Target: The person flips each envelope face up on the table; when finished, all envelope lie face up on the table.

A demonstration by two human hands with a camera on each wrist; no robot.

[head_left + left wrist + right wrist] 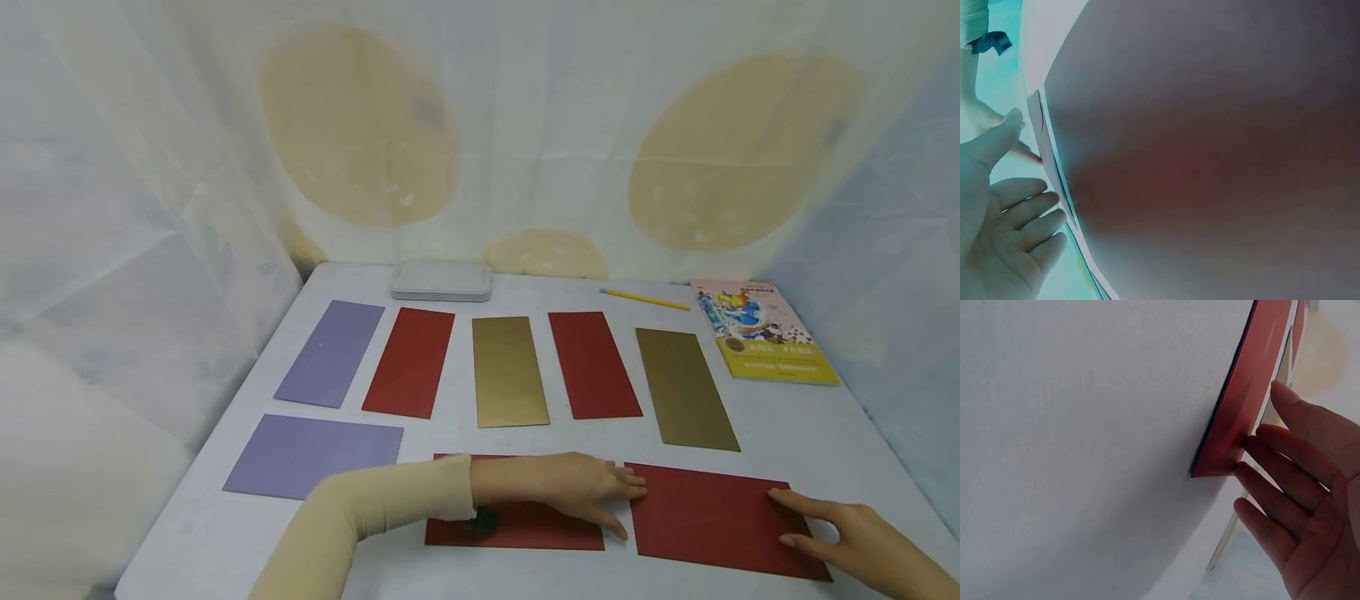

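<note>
Two dark red cards lie side by side at the table's front edge. My left hand [611, 500] lies flat on the left red card [525, 527], and its straight fingers reach the near edge of the right red card [712, 517]. My right hand [806, 521] rests with straight fingers on that card's right end. In the left wrist view the left hand [1013, 231] is spread beside a broad red card surface [1210, 156]. The right wrist view shows the right hand's fingers [1285, 481] touching the corner of the red card [1250, 400] on the white table [1085, 456].
Behind lie a row of upright cards: purple [330, 352], red [409, 362], gold [510, 371], red [594, 364], gold [686, 387]. A purple card [315, 456] lies front left. A grey tin [441, 281], a yellow pencil [645, 299] and a picture book [765, 329] sit at the back.
</note>
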